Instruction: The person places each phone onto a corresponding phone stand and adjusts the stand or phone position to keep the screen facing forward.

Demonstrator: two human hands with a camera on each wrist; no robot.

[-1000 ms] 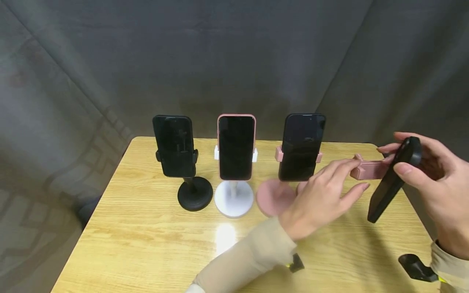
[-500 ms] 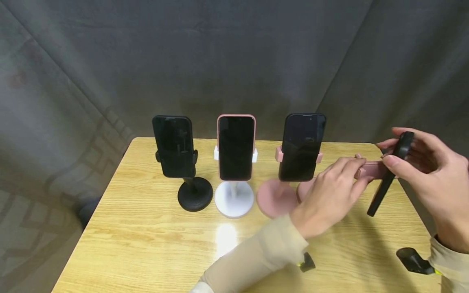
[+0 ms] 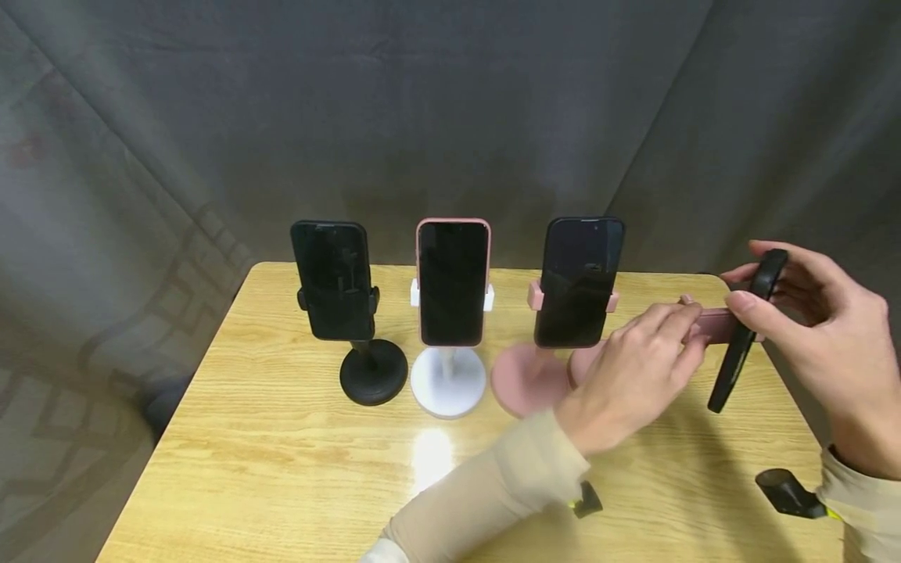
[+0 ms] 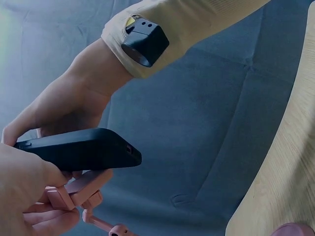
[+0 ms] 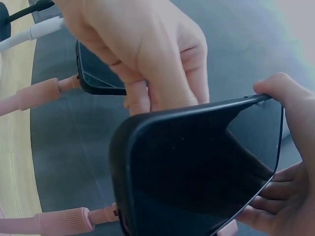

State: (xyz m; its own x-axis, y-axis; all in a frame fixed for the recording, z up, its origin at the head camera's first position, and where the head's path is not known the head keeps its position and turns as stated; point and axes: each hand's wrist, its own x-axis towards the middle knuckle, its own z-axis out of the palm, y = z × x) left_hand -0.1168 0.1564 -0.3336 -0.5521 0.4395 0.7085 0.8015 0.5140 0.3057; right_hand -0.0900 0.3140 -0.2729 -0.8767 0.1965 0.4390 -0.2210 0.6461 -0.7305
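In the head view my left hand [image 3: 633,375] pinches the near end of the pink clamp [image 3: 716,324] of a phone stand, thumb below and fingers above. My right hand [image 3: 838,336] holds a black-cased phone [image 3: 742,344] by its edges, tilted and nearly edge-on to the head camera. The left wrist view has the phone [image 4: 88,150] lying right along the pink clamp [image 4: 91,184]. Its dark screen [image 5: 197,167] shows in the right wrist view. Most of this stand's round pink base [image 3: 584,361] is hidden behind my left hand.
To the left stand a black stand [image 3: 373,374], a white stand [image 3: 448,383] and another pink stand [image 3: 528,381], each with an upright phone. The wooden table [image 3: 296,461] ends before a grey curtain [image 3: 450,117]. Wrist cameras [image 3: 790,494] hang below the sleeves.
My right hand has moved slightly left with the phone, which has turned more edge-on and come closer to the clamp. My left hand has shifted right, its thumb closing onto the clamp.
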